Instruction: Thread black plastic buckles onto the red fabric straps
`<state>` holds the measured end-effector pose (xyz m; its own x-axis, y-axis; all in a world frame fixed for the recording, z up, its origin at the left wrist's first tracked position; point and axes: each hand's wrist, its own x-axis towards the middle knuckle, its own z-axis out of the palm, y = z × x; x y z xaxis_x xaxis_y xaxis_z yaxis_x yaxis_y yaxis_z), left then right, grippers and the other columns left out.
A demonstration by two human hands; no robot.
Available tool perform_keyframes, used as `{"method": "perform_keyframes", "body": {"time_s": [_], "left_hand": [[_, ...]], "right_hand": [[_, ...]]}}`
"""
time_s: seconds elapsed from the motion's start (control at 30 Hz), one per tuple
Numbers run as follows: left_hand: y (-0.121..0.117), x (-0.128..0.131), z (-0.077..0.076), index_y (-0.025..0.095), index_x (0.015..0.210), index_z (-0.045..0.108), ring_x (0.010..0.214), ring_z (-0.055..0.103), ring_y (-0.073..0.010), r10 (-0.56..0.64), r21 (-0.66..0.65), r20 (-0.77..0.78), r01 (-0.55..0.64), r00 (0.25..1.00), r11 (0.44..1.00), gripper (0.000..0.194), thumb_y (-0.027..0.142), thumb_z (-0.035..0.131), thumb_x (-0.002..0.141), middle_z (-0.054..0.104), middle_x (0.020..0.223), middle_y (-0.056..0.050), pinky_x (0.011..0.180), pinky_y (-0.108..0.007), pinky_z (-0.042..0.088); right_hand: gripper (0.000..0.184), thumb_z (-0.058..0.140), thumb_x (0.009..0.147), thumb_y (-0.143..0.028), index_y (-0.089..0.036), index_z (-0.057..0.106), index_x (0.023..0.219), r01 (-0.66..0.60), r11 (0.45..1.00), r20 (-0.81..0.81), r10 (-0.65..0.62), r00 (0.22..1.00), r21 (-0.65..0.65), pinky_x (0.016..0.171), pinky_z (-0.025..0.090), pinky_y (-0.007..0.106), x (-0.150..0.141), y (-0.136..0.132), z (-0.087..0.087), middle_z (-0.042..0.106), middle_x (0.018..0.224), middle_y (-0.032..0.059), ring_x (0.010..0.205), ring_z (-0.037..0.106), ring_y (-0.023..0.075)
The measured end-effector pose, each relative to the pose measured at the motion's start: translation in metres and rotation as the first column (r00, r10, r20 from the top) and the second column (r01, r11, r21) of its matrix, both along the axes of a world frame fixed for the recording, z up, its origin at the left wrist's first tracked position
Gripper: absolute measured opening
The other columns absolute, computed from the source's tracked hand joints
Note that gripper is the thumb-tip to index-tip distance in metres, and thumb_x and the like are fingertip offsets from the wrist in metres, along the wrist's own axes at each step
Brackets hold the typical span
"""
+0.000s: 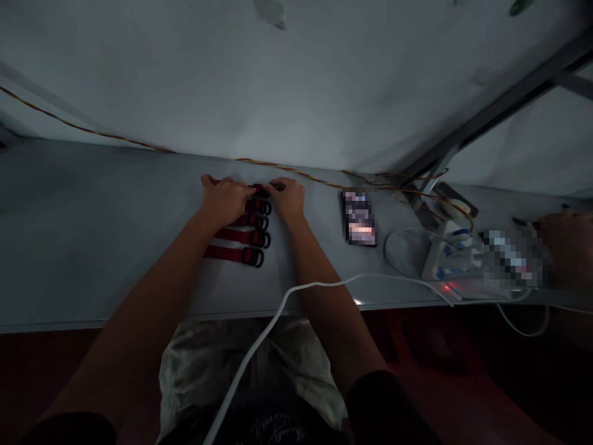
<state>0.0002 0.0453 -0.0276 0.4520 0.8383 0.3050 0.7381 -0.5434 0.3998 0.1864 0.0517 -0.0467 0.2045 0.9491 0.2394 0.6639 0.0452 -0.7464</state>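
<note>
Several red straps with black buckles lie in a column on the grey table, including the lowest red strap (227,253) and its black buckle (252,256). My left hand (225,203) lies over the left part of the topmost strap, its fingers closed on the webbing and partly hiding the straps below. At that strap's right end, my right hand (289,196) has thumb and forefinger pinched at the black hardware (260,190). Other black D-shaped rings (266,238) stick out to the right beneath my hands.
A phone (360,217) lies right of my right arm. Further right are a white power strip (440,250), cables and another person's hand (567,247) near a second device. A white cable (278,315) crosses over my right forearm. Twisted wires (287,168) run along the wall.
</note>
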Motion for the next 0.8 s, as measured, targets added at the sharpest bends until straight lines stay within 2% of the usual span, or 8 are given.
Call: {"method": "perform_keyframes", "body": {"time_s": [0.1, 0.2, 0.27, 0.33, 0.43, 0.53, 0.67, 0.8], "left_hand": [[-0.027, -0.013, 0.007, 0.028, 0.122, 0.075, 0.122, 0.059, -0.0401, -0.033, 0.038, 0.004, 0.033, 0.999, 0.999, 0.037, 0.021, 0.05, 0.096, 0.073, 0.132, -0.009, 0.109, -0.07, 0.014], [-0.073, -0.034, 0.007, 0.03, 0.13, 0.07, 0.122, 0.062, -0.0356, -0.068, 0.043, 0.042, 0.066, 0.997, 0.997, 0.036, 0.031, 0.048, 0.102, 0.07, 0.138, -0.008, 0.109, -0.061, 0.027], [-0.106, -0.049, 0.0, 0.032, 0.132, 0.068, 0.12, 0.063, -0.0341, -0.115, -0.001, 0.025, 0.115, 0.993, 0.993, 0.035, 0.038, 0.051, 0.102, 0.071, 0.136, -0.008, 0.104, -0.054, 0.036], [-0.132, -0.061, -0.011, 0.034, 0.133, 0.068, 0.117, 0.065, -0.0345, -0.128, -0.017, 0.025, 0.128, 0.992, 0.992, 0.036, 0.042, 0.054, 0.101, 0.072, 0.132, -0.007, 0.1, -0.053, 0.041], [-0.148, -0.071, -0.027, 0.038, 0.129, 0.069, 0.117, 0.066, -0.0344, -0.118, -0.038, 0.068, 0.121, 0.991, 0.992, 0.033, 0.043, 0.056, 0.099, 0.073, 0.131, -0.005, 0.102, -0.052, 0.044], [-0.146, -0.07, -0.035, 0.036, 0.122, 0.073, 0.113, 0.067, -0.0339, -0.097, -0.067, 0.128, 0.106, 0.987, 0.992, 0.03, 0.043, 0.058, 0.098, 0.075, 0.123, -0.006, 0.102, -0.051, 0.048], [-0.141, -0.066, -0.031, 0.032, 0.119, 0.074, 0.111, 0.068, -0.0341, -0.049, -0.133, 0.171, 0.073, 0.984, 0.988, 0.032, 0.046, 0.06, 0.094, 0.076, 0.117, -0.008, 0.102, -0.05, 0.052], [-0.143, -0.066, -0.026, 0.027, 0.121, 0.073, 0.108, 0.071, -0.0294, -0.029, -0.217, 0.2, 0.073, 0.979, 0.973, 0.035, 0.046, 0.06, 0.095, 0.076, 0.119, -0.007, 0.101, -0.044, 0.055]], "right_hand": [[0.021, 0.068, 0.093, -0.033, -0.015, 0.08, 0.098, 0.016, 0.999, 0.004, -0.016, 1.0, 0.049, 0.094, 0.053, 0.036, 0.0, -0.024, 0.002, 0.077, 0.097, 0.0106, 0.087, 0.071, 0.0209], [0.021, 0.065, 0.094, -0.029, -0.017, 0.078, 0.105, -0.065, 0.988, 0.012, 0.064, 0.998, 0.141, 0.091, 0.056, 0.036, -0.001, -0.075, -0.001, 0.072, 0.109, 0.0131, 0.089, 0.069, 0.0209], [0.023, 0.064, 0.095, -0.033, -0.018, 0.078, 0.106, -0.17, 0.965, 0.049, 0.164, 0.985, 0.201, 0.092, 0.057, 0.039, -0.003, -0.116, -0.006, 0.071, 0.109, 0.0141, 0.098, 0.068, 0.0238], [0.019, 0.063, 0.096, -0.033, -0.022, 0.078, 0.101, -0.333, 0.922, 0.107, 0.317, 0.942, 0.198, 0.094, 0.057, 0.042, -0.008, -0.154, -0.01, 0.073, 0.098, 0.0108, 0.096, 0.067, 0.0239], [0.018, 0.064, 0.097, -0.031, -0.024, 0.076, 0.108, -0.446, 0.878, 0.171, 0.419, 0.892, 0.172, 0.098, 0.057, 0.043, -0.018, -0.187, -0.013, 0.073, 0.115, 0.0111, 0.109, 0.065, 0.0249], [0.017, 0.063, 0.098, -0.029, -0.023, 0.072, 0.112, -0.462, 0.875, 0.224, 0.427, 0.876, 0.142, 0.105, 0.054, 0.045, -0.025, -0.191, -0.012, 0.07, 0.129, 0.011, 0.118, 0.061, 0.0262], [0.013, 0.063, 0.099, -0.028, -0.022, 0.068, 0.11, -0.513, 0.855, 0.216, 0.489, 0.845, 0.072, 0.101, 0.054, 0.044, -0.029, -0.181, -0.01, 0.074, 0.113, 0.0095, 0.106, 0.062, 0.0251], [0.02, 0.067, 0.097, -0.029, -0.019, 0.068, 0.114, -0.519, 0.853, 0.125, 0.51, 0.851, 0.056, 0.1, 0.053, 0.043, -0.031, -0.177, -0.007, 0.074, 0.109, 0.0095, 0.108, 0.062, 0.0247]]}}
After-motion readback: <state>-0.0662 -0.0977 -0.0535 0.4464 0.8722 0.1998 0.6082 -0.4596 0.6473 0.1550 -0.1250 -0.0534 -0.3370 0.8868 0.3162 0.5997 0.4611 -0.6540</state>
